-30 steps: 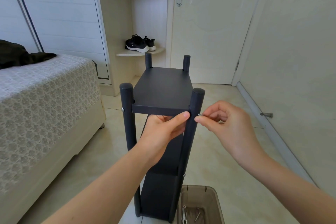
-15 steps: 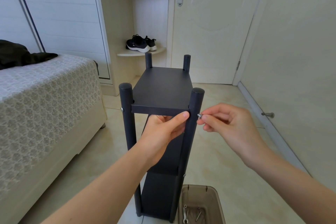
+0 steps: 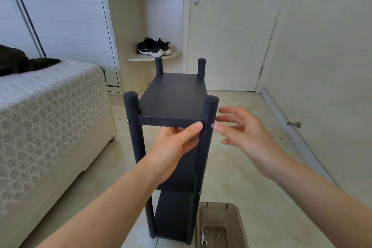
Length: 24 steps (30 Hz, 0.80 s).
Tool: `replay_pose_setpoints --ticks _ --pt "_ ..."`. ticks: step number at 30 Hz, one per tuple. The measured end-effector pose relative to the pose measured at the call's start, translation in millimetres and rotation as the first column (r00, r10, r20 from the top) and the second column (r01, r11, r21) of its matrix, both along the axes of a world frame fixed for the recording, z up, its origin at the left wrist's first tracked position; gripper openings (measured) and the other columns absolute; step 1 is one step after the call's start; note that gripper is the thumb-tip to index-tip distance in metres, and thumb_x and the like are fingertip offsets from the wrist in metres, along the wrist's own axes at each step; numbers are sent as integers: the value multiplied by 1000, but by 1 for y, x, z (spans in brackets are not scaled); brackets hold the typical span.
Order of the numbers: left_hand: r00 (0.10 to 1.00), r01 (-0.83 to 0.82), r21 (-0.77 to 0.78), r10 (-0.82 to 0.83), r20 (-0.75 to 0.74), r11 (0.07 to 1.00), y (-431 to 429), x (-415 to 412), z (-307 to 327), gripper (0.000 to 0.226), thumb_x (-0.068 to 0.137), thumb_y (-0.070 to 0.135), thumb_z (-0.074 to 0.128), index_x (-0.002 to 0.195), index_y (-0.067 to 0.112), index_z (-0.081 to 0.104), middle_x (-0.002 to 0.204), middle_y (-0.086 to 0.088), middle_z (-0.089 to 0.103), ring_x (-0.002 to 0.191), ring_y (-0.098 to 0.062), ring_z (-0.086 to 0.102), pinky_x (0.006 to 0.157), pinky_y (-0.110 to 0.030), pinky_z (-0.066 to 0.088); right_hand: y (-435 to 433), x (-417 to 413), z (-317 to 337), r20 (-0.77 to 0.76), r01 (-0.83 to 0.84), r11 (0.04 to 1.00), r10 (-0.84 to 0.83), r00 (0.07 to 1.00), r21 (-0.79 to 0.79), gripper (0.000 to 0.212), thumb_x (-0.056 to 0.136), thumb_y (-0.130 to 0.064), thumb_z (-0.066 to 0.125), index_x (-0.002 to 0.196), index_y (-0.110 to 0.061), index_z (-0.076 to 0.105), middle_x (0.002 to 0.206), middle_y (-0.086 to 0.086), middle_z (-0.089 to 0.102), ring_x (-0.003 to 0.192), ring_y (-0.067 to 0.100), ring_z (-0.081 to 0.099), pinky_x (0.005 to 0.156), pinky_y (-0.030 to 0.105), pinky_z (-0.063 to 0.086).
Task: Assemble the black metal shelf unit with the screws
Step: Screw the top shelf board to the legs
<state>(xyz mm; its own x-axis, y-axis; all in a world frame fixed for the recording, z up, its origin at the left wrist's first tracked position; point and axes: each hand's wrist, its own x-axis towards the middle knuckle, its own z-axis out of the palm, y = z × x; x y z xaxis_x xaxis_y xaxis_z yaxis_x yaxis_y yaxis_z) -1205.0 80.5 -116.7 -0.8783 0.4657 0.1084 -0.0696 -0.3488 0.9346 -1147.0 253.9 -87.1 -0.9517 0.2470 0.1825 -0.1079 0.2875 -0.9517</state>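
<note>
1. Hands: 2. Your L hand (image 3: 175, 147) grips the front edge of the top shelf of the shelf unit (image 3: 173, 96). Its fingers curl underneath and the thumb presses the edge right by the front-R post (image 3: 209, 110).
2. Your R hand (image 3: 243, 133) is spread wide w/ fingers straight, holding nothing. One fingertip (image 3: 218, 128) looks to touch a screw (image 3: 212, 126) seated in that post, btwn your two hands.
3. Posts: 4, all upright. 2 are near you, 2 are beyond your hands.
4. Screw heads showing: 3. One is at your R fingertip. The front-L screw (image 3: 127, 121) is left of your L hand. The lower screw (image 3: 200, 192) is down the front-R post, below your L wrist.
5. Lower shelves sit under your L hand. Your L forearm hides part of them, so no count.
6. Bin (image 3: 218, 205): 1, brown, on the floor below your R forearm, just beside the unit's foot. Inside are 1 wrench (image 3: 203, 236) and loose screws (image 3: 218, 234), too small to count.
7. Left of your L hand is a bed (image 3: 50, 106) w/ a dark garment (image 3: 20, 62).
8. Beyond both hands are 1 pair of sneakers (image 3: 153, 47) and a shut door (image 3: 227, 26).
9. Right of your R hand is a door stop (image 3: 294, 124) on the wall.
</note>
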Motion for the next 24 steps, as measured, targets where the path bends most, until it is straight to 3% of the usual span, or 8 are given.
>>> replay_pose_setpoints --ticks 3,5,7,9,12,15,19,24 --pt "1000 -1 -53 1 1 999 -2 3 1 32 91 21 68 123 19 66 117 -2 75 111 -18 71 91 -30 58 1 -2 1 62 -204 963 218 974 -179 52 91 -20 69 134 -44 52 123 -5 67 116 7 63 90 31 58" --pt "998 -27 -276 11 -56 961 -7 9 8 24 95 24 68 119 24 68 113 7 76 110 -10 70 91 -26 56 1 -6 3 54 -285 919 310 949 -274 51 93 -11 65 135 -39 54 127 1 67 119 14 63 96 37 55" --pt "973 -120 -595 -24 -228 795 -16 12 14 23 91 33 73 113 29 70 103 15 75 101 2 68 78 -12 51 0 -9 4 32 -309 897 335 942 -317 44 93 -4 63 130 -28 61 128 4 67 116 18 65 96 39 55" --pt "884 -341 -684 -27 -466 644 -22 19 23 12 87 41 75 95 34 71 81 19 74 78 8 69 64 -6 46 0 -12 4 39 -303 891 335 941 -339 43 91 -2 65 128 -23 64 127 5 67 115 20 66 97 42 54" --pt "515 -733 -386 86 -853 560 -27 28 36 18 81 41 78 72 30 67 58 15 65 53 0 63 55 -11 46 2 -14 4 74 -285 900 326 942 -331 43 87 -5 69 124 -27 68 124 -1 69 115 16 65 101 41 50" --pt "155 -883 -146 -15 -988 446 -23 26 42 26 81 42 77 83 16 72 72 7 62 68 -16 57 59 -35 51 3 -15 6 99 -285 900 333 938 -330 41 86 -6 70 119 -30 70 121 -3 70 114 14 66 101 38 48" --pt "268 -904 -313 -183 -946 292 -19 18 44 60 81 66 60 110 16 74 107 -1 66 107 -27 57 89 -42 45 4 -17 6 104 -305 885 360 927 -351 42 87 -4 68 123 -26 68 120 0 71 110 14 67 95 33 48" --pt "450 -796 -525 -286 -846 301 -15 8 47 69 84 75 40 127 28 67 132 13 63 135 -13 47 122 -38 23 5 -19 6 120 -324 856 401 908 -403 51 73 -14 74 122 -27 69 120 -2 71 111 12 67 96 31 46"
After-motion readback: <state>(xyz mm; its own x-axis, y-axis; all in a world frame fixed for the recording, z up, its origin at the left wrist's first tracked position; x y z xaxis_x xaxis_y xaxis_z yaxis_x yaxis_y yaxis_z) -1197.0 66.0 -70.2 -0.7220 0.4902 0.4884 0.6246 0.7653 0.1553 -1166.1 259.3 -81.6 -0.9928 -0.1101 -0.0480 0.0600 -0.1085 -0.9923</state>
